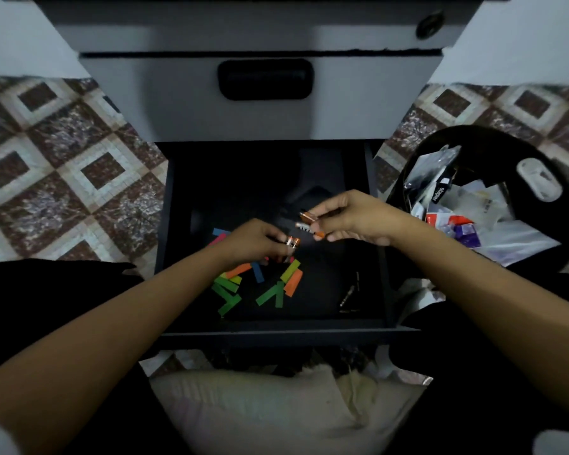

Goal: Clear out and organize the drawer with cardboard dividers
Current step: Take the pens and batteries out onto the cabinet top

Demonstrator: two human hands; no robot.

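I am watching the left hand (253, 241) working over the middle of the open drawer (276, 333), its fingers curling round a few batteries (292, 242). Just to its right and slightly further in, the right hand (352, 218) is pinching two more batteries (309, 223) between thumb and fingertips. Their long axes are running roughly left to right, with the ends pointing at the left hand. The two loads are sitting just beside each other, not touching as far as I can tell. I am judging that the batteries are being gathered into one hand. The right hand is the nearer one to the bin (565, 224), which is standing beside the drawer.

Coloured paper strips (260, 284) are lying scattered on the dark drawer bottom under the left hand, and small metal bits (350, 293) are lying near the right wall. I am seeing no cardboard dividers. Patterned floor tiles (63, 165) are showing on both sides, and a pale cushion (250, 405) is sitting nearest me
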